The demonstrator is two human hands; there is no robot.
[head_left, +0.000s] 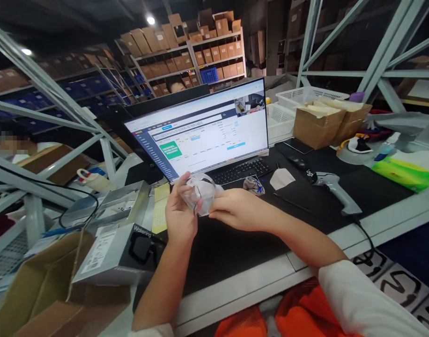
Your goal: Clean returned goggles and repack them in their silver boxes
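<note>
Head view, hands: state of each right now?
Left hand: closed around a crumpled, translucent whitish plastic bag, holding it.
Right hand: closed, pinching the same bag at its right side.

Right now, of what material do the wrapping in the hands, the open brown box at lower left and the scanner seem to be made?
Wrapping: perhaps thin plastic film, slightly shiny; it looks translucent. Brown box: most likely cardboard, matte; its flat flaps have straight fold edges. Scanner: probably hard plastic, smooth grey; its moulded body shows soft highlights.
</note>
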